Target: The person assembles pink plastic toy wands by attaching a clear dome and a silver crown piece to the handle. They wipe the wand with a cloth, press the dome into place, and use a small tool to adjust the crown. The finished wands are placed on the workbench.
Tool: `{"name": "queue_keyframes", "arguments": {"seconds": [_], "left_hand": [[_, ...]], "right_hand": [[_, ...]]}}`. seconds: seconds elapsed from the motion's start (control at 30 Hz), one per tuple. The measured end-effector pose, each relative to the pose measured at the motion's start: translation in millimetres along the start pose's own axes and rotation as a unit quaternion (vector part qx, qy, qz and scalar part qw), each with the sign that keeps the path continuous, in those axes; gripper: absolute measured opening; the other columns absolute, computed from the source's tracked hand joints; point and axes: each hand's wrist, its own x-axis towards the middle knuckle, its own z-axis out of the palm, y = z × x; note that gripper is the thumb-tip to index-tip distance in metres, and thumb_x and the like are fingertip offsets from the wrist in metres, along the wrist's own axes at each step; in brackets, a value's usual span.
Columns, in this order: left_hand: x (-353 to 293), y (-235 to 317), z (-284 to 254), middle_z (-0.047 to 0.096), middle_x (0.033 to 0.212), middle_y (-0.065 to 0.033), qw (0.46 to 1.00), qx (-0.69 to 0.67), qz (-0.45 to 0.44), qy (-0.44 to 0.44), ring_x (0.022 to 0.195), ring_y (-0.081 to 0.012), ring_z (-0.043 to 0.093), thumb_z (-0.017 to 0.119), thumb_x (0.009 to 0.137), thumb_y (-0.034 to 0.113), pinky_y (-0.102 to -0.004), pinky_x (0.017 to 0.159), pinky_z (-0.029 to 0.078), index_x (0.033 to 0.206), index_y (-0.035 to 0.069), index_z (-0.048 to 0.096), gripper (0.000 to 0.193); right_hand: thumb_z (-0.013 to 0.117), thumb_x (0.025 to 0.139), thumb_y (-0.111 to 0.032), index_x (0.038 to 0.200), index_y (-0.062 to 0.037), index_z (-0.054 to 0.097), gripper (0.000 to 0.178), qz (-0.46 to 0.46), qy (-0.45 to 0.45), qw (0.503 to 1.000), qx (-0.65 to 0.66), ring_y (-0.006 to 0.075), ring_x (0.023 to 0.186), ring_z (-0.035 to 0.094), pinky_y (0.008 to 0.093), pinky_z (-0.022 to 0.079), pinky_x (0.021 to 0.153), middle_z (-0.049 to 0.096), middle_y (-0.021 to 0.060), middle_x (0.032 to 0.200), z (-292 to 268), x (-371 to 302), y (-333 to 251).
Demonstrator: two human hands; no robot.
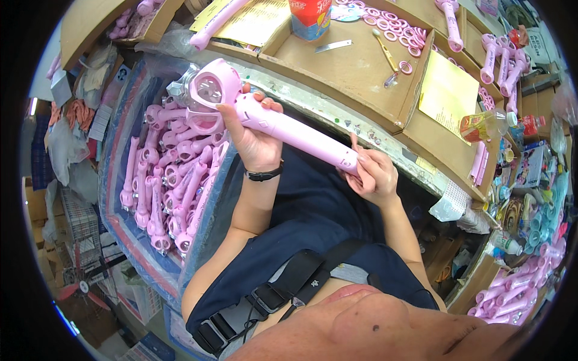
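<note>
A pink plastic toy wand slants across the space in front of my chest. Its head has round openings and a transparent dome, and points to the upper left. My left hand is closed round the neck of the wand, just below the head, with the thumb on the near side. At the other end of the handle, my right hand pinches the butt of the wand between thumb and fingers. Below and left of the wand's head, a blue-rimmed bin holds many similar pink wands.
Beyond my hands runs a workbench with cardboard trays. On it lie pink rings, a yellow-handled brush, a metal strip, a red cup and yellow paper. More pink parts are heaped at the lower right.
</note>
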Motion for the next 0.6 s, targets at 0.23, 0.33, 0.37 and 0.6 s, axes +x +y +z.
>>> {"name": "queue_keyframes", "arguments": {"seconds": [0.23,0.33,0.37,0.6], "left_hand": [[-3.4,-2.0,-10.6,0.049,0.089,-0.0053,0.996,-0.011,0.006,-0.087,0.077,-0.0139,0.049,0.067,0.076,0.057,-0.0293,0.074,0.044,0.13,0.006,0.04,0.079],[0.3,7.2,-14.2,0.045,0.087,-0.0046,0.988,-0.013,-0.001,-0.152,0.073,-0.0129,0.047,0.063,0.077,0.061,-0.0281,0.07,0.042,0.137,0.005,0.033,0.087],[2.7,9.8,-15.3,0.044,0.087,-0.0044,0.983,-0.06,-0.028,-0.171,0.072,-0.0128,0.046,0.063,0.077,0.061,-0.0278,0.069,0.041,0.137,0.004,0.033,0.088],[44.6,34.2,-22.0,0.046,0.086,-0.0034,0.967,-0.161,-0.111,-0.161,0.07,-0.0109,0.045,0.066,0.076,0.059,-0.0248,0.065,0.041,0.131,-0.003,0.04,0.087]], "right_hand": [[0.044,0.095,-0.021,0.111,0.0035,0.051,0.03,0.402,0.107,0.852,0.318,0.0188,0.086,0.059,0.0281,0.048,0.076,0.058,0.0114,0.101,33.8,-58.0,-5.3],[0.034,0.098,-0.03,0.119,0.0026,0.051,0.043,0.515,0.131,0.704,0.471,0.0191,0.094,0.058,0.0303,0.048,0.083,0.058,0.011,0.105,35.5,-70.3,-17.2],[0.029,0.099,-0.033,0.121,0.0036,0.051,0.048,0.554,0.124,0.623,0.538,0.0191,0.097,0.058,0.0313,0.047,0.086,0.059,0.0111,0.107,34.5,-72.9,-19.9],[0.042,0.093,-0.032,0.112,-0.0028,0.056,0.037,0.634,0.044,0.384,0.67,0.0215,0.093,0.061,0.0354,0.051,0.082,0.063,0.0116,0.101,17.6,-68.4,-4.5]]}}
